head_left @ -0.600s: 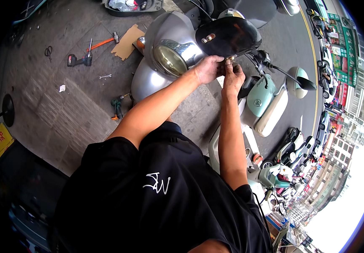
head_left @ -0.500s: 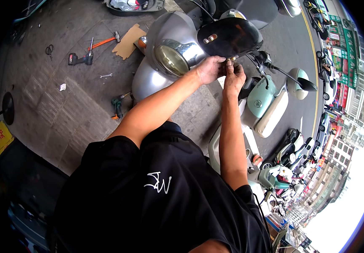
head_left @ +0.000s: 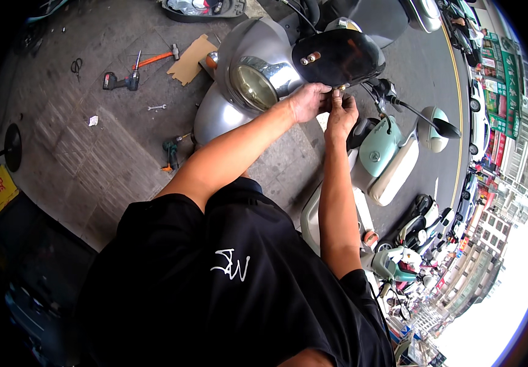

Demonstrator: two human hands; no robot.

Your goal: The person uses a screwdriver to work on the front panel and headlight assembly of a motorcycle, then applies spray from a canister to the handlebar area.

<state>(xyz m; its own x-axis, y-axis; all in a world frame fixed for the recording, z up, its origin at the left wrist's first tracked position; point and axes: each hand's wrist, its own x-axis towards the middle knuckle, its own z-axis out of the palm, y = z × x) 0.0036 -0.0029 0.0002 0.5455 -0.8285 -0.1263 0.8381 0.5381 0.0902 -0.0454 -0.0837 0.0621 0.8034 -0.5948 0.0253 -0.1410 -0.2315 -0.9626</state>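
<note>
A glossy black oval panel [head_left: 337, 56] with two small metal studs [head_left: 310, 58] sits above my hands, in front of the silver scooter body [head_left: 248, 40]. My left hand [head_left: 310, 102] reaches to the panel's lower edge; its fingers are bent together, and what they pinch is hidden. Beside it, my right hand [head_left: 341, 116] points upward, thumb and fingers closed on a small brass-coloured fitting [head_left: 341, 88] at that same edge. The fingertips of both hands nearly meet. Just left of my left hand is the scooter's round headlight [head_left: 254, 85].
On the ground at left lie a cordless driver [head_left: 122, 79], an orange-handled hammer [head_left: 157, 59], a cardboard piece [head_left: 192, 60], scissors [head_left: 77, 66], a spanner [head_left: 157, 107] and a green drill [head_left: 170, 153]. A mint scooter [head_left: 379, 150] stands at right, beside the road.
The whole view has shifted slightly, so the scooter and tools sit a little further right. Both hands stay at the panel's lower edge, with only slight finger movement.
</note>
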